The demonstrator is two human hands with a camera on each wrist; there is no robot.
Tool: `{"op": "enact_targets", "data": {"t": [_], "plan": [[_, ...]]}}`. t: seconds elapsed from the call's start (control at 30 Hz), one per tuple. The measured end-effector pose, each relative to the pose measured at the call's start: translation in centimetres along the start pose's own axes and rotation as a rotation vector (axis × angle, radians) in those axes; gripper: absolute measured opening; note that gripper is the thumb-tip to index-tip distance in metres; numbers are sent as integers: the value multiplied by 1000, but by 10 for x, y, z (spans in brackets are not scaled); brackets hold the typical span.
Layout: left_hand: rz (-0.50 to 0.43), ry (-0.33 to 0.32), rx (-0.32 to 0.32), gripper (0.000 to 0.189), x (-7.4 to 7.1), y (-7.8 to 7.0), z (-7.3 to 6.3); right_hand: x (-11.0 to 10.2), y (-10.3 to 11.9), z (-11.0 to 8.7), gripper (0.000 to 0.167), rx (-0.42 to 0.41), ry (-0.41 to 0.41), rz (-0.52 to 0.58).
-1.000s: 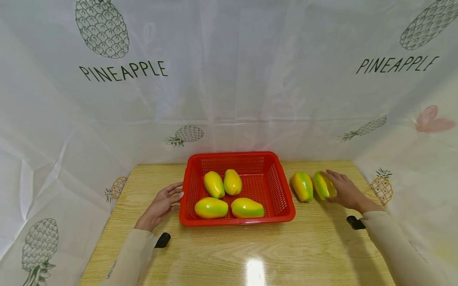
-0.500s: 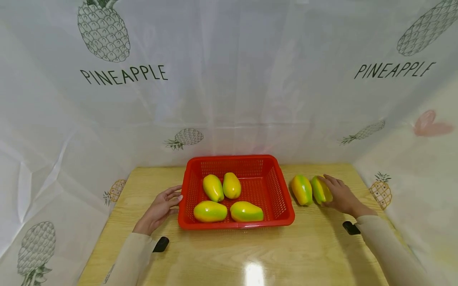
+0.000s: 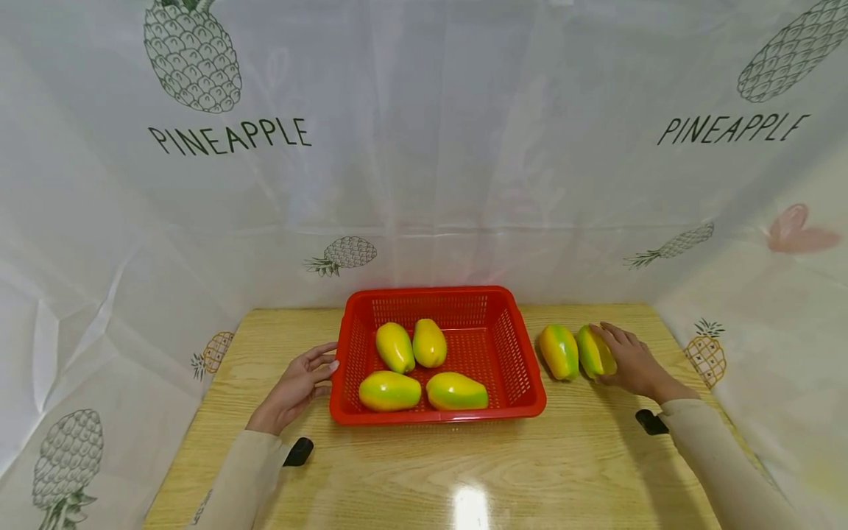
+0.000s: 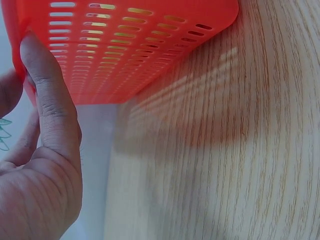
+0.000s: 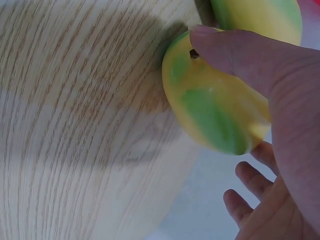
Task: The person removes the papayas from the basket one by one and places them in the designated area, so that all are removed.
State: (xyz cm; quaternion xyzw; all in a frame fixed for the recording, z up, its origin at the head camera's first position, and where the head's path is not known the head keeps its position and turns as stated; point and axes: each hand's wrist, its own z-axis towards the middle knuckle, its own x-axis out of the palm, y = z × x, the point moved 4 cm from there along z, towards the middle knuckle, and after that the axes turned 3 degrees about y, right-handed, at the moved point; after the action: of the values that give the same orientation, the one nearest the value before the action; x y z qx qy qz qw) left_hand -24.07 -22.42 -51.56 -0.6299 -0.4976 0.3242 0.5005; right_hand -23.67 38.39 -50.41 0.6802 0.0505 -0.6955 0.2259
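At the left side of the red plastic basket (image 3: 439, 417), my left hand (image 3: 299, 386) pinches the rim; the left wrist view shows the thumb (image 4: 47, 85) along the outside of the slotted basket wall (image 4: 125, 37). My right hand (image 3: 632, 362) grips a yellow-green papaya (image 3: 592, 352) on the table, thumb across its near end and fingers round the far side. Just left of it lies a second papaya (image 3: 559, 352). Inside the basket are several more: two upright at the back left, such as this papaya (image 3: 394, 347), and two lying along the front, including one papaya (image 3: 457, 391).
The wood-grain table (image 3: 397, 478) carries everything. A white curtain (image 3: 437, 147) printed with pineapples hangs behind and on both sides, close to the basket's back. Black wrist straps' mounts (image 3: 299, 452) jut out beneath the sleeves.
My right hand has shifted slightly left with the papaya it grips, bringing it closer to the other one. The left hand and basket have hardly moved; the head view has tilted a little.
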Motion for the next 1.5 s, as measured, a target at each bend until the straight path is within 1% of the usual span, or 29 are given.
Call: {"op": "enact_targets", "data": {"t": [0.17, 0.33, 0.47, 0.63, 0.73, 0.87, 1.03, 1.13, 1.3, 1.5], "plan": [[-1, -2, -8, 60, 0, -1, 1, -1, 1, 0, 99, 15, 29, 18], [-5, -6, -14, 60, 0, 0, 2, -2, 1, 0, 101, 15, 40, 24], [-5, -8, -14, 60, 0, 0, 2, -6, 2, 1, 104, -4, 19, 0], [-5, -5, -8, 60, 1, -1, 1, -21, 13, 5, 106, -63, -31, -12], [-6, 2, -4, 61, 1, -1, 1, -33, 28, 11, 104, -108, -55, -18], [-7, 7, -1, 61, 1, -2, 0, -48, 54, 21, 104, -159, -49, -38], [-2, 1, 0, 61, 1, -2, 0, -57, 89, 35, 104, -261, -43, -50], [1, -4, -2, 61, 1, -1, 0, -58, 109, 43, 106, -315, -34, -57], [7, -12, -10, 61, 2, -1, 0, -55, 137, 56, 107, -376, 5, -70], [11, -12, -12, 60, 2, 0, 0, -44, 163, 66, 105, -411, 96, -96]]}}
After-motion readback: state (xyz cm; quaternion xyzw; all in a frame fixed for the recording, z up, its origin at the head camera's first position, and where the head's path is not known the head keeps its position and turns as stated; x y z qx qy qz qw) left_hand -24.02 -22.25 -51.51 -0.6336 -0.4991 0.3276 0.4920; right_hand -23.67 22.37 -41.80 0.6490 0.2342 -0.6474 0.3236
